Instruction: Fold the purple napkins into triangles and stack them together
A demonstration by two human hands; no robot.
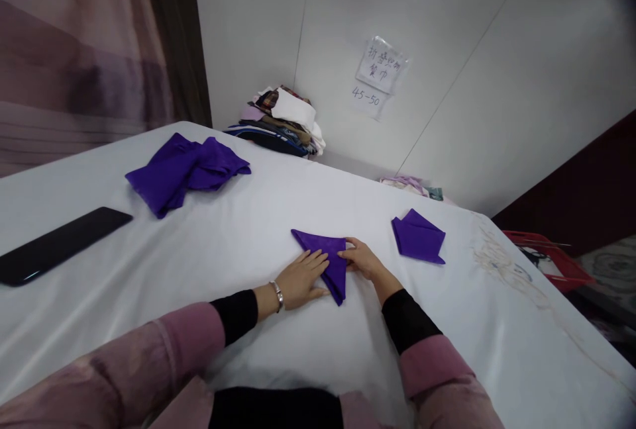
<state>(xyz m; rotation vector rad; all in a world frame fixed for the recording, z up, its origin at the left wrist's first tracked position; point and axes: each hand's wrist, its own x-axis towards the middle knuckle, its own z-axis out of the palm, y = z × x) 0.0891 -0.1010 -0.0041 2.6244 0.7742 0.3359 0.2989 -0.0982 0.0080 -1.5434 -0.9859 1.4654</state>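
A purple cloth napkin point(330, 250), folded to a triangle, lies flat on the white tablecloth point(238, 243) in front of me. My left hand point(302, 279) rests on its lower left edge, fingers stretched out and palm down; a silver bracelet circles that wrist. At the napkin's right edge, my right hand point(362, 258) pinches the fabric between thumb and fingers. Further right lies a second purple napkin point(420, 236), folded into a pointed shape. A crumpled heap of purple cloth point(186, 167) is at the back left.
A black flat tray point(59, 243) lies at the left. Stacked clothes point(283, 121) stand behind the table's far edge, against a wall bearing a handwritten paper sign point(380, 68). Beyond the right edge is a red basket point(561, 267). Light brown marks point(501, 263) show on the cloth's right side.
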